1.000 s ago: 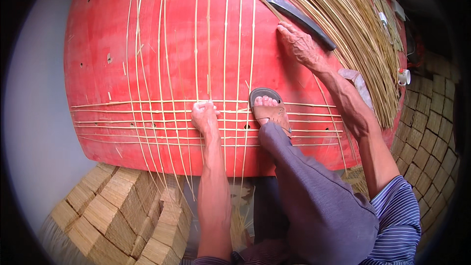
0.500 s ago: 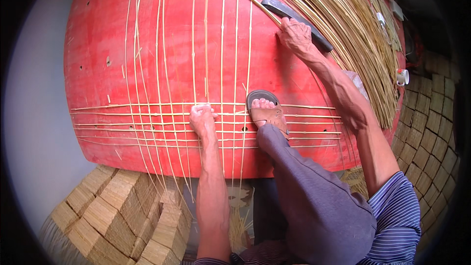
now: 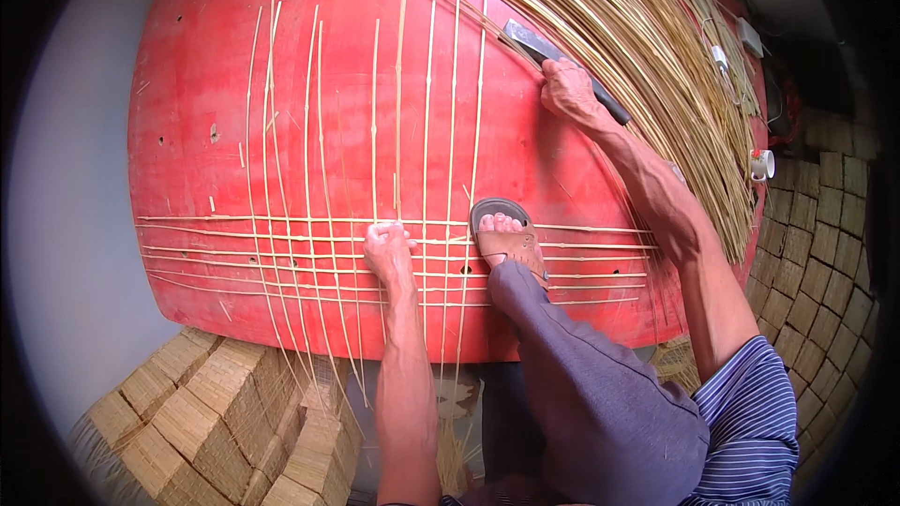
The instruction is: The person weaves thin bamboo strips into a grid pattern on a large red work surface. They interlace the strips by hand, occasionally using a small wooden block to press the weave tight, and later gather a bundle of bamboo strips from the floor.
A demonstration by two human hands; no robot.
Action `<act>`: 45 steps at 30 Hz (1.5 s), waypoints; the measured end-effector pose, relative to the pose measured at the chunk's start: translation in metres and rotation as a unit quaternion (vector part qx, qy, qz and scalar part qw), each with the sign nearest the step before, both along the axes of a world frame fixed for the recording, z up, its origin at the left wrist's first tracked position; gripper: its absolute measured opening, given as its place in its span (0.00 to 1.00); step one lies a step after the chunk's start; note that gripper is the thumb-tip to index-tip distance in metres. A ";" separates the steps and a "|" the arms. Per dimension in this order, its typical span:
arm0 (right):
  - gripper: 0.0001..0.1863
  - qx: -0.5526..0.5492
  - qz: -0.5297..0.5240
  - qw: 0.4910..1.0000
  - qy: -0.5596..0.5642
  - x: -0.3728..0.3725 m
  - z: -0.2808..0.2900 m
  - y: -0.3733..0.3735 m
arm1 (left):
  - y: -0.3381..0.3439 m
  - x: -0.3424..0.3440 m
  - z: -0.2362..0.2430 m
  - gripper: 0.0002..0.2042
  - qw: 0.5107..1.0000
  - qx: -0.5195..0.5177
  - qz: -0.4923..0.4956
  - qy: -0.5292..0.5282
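Strips (image 3: 309, 219) of thin, pale wood lie on a big red board (image 3: 187, 66). Some run up and down and some run side to side, so they cross and make a net near the board's low edge. The lower ends of some long ones poke out past that edge.

The left hand (image 3: 389, 248) is on the net, near its middle, with its fingers curled in together on the strips. Just to the right, a bare-toed foot (image 3: 500, 224) in a brown sandal (image 3: 511, 245) stands on the side-to-side strips.

The right hand (image 3: 569, 94) is up higher, closed around a long dark tool (image 3: 613, 107). The tool lies slanted, just beside a big pile of long sticks (image 3: 694, 94).

A white cup (image 3: 762, 165) sits by the right edge of the board. Brown blocks (image 3: 211, 389) are stacked at the low left, and more brown bundles (image 3: 825, 234) are at the right
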State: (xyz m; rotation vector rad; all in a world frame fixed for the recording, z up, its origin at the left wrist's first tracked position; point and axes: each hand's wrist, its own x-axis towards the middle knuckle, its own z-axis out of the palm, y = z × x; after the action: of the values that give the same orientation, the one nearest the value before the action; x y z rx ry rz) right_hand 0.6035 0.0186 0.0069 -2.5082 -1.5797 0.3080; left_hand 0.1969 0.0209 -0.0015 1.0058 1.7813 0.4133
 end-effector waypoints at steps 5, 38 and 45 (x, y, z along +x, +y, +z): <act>0.08 -0.031 0.004 0.998 0.048 0.050 0.033 -0.016 | -0.006 0.031 0.007 0.08 0.999 -0.016 0.007 -0.039; 0.11 0.034 0.015 0.962 -0.271 0.089 0.066 -0.008 | -0.016 0.029 0.010 0.06 0.995 0.007 -0.019 -0.102; 0.20 -0.058 -0.061 0.914 0.396 -0.109 0.043 0.015 | -0.034 0.050 0.010 0.07 0.991 -0.051 0.015 -0.119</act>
State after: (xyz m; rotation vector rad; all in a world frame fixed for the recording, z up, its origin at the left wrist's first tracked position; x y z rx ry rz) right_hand 0.4947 0.0332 0.0497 -2.0881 -1.0780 1.2383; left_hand 0.2468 -0.0126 0.0085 0.8236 1.5870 0.4384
